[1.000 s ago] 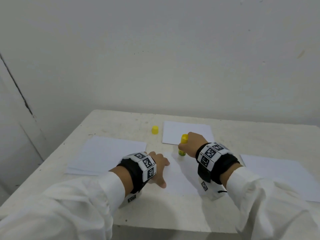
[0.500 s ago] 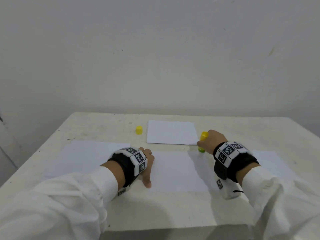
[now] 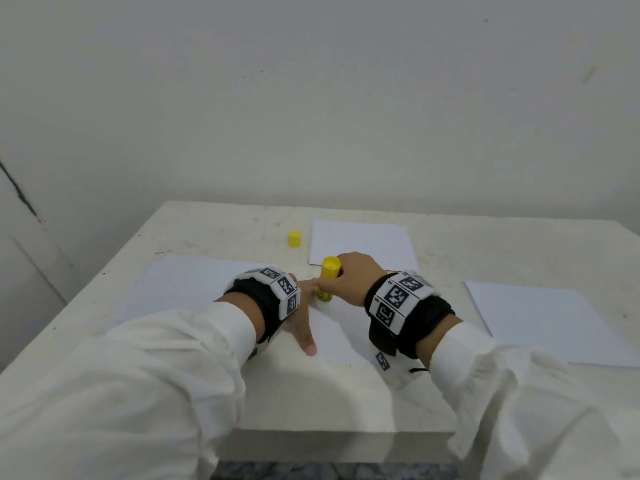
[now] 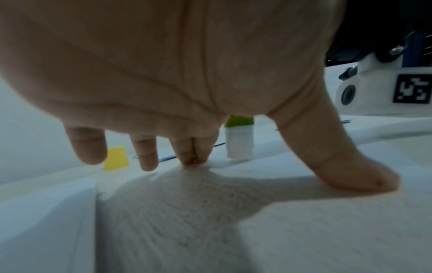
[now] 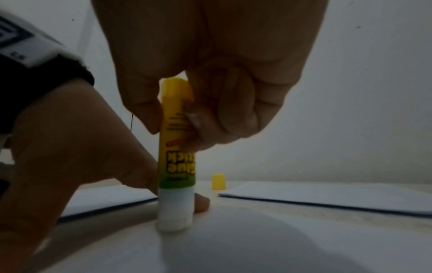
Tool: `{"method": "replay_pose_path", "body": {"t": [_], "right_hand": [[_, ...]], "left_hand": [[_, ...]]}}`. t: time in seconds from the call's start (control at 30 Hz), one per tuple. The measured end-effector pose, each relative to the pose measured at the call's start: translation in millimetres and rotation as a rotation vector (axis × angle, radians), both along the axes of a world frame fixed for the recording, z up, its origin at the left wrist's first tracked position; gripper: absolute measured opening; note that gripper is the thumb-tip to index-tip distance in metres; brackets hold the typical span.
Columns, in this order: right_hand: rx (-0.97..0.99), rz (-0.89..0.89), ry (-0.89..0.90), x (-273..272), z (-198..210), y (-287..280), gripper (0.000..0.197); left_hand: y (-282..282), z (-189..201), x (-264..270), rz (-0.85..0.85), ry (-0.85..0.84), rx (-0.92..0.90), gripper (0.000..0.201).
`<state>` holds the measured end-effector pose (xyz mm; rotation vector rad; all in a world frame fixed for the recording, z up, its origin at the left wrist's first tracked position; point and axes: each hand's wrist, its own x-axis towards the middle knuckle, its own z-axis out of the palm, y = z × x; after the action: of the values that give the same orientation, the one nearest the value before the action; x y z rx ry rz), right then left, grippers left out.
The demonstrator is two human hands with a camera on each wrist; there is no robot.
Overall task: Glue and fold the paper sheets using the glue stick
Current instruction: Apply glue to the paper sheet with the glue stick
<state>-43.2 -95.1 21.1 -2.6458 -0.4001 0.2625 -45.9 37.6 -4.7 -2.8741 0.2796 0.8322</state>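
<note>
My right hand (image 3: pixel 349 282) grips a yellow and green glue stick (image 3: pixel 327 278) upright, with its white glue tip (image 5: pixel 174 216) down on the white sheet (image 3: pixel 341 337) in front of me. My left hand (image 3: pixel 301 317) lies spread on the same sheet, its fingertips (image 4: pixel 194 158) and thumb pressing the paper just left of the stick (image 4: pixel 239 142). The stick's yellow cap (image 3: pixel 294 238) stands loose on the table behind.
A smaller white sheet (image 3: pixel 362 245) lies behind the glue stick. A stack of sheets (image 3: pixel 180 285) lies to the left and another sheet (image 3: pixel 547 323) to the right. The white table's front edge (image 3: pixel 346 434) is close to me; a wall stands behind.
My right hand has run the glue stick to the right along the sheet's far edge and back to its left end near my left hand. The left hand stays pressing the paper.
</note>
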Motion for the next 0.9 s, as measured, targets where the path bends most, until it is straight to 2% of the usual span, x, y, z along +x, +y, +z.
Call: {"method": "replay_pose_path", "body": {"t": [0.1,0.23,0.4,0.5,0.6,0.7,0.83,0.9], "right_hand": [[0.01,0.001,-0.017,1.0,-6.4,5.0,0.037],[0.006,0.103,0.012,-11.5,-2.2,3.4,0.036],[-0.004,0.198,0.037,-42.3,4.7,-3.9,0.034],[-0.03,0.218,0.041,-54.9,7.2,-10.4,0.032],[-0.049,0.176,0.05,-60.2,5.7,-21.5,0.028],[-0.04,0.111,0.051,-62.2,4.9,-40.9,0.027],[-0.045,0.028,0.053,-62.3,4.8,-75.5,0.025],[-0.05,-0.011,0.05,-62.4,5.0,-92.4,0.028]], "left_hand": [[3.4,-4.7,-0.5,0.021,-0.001,-0.005,0.119],[2.6,-5.1,1.2,0.006,0.026,0.031,0.114],[-3.2,-4.9,1.8,-0.161,0.035,0.04,0.104],[-2.9,-10.1,4.9,-0.178,0.014,0.038,0.12],[-1.0,-15.4,8.5,-0.114,-0.002,0.101,0.14],[-2.7,-10.6,7.1,-0.076,-0.011,0.148,0.147],[-3.0,-15.7,14.0,-0.101,-0.02,0.172,0.157],[-3.6,-17.6,16.4,-0.127,-0.035,0.178,0.155]]}}
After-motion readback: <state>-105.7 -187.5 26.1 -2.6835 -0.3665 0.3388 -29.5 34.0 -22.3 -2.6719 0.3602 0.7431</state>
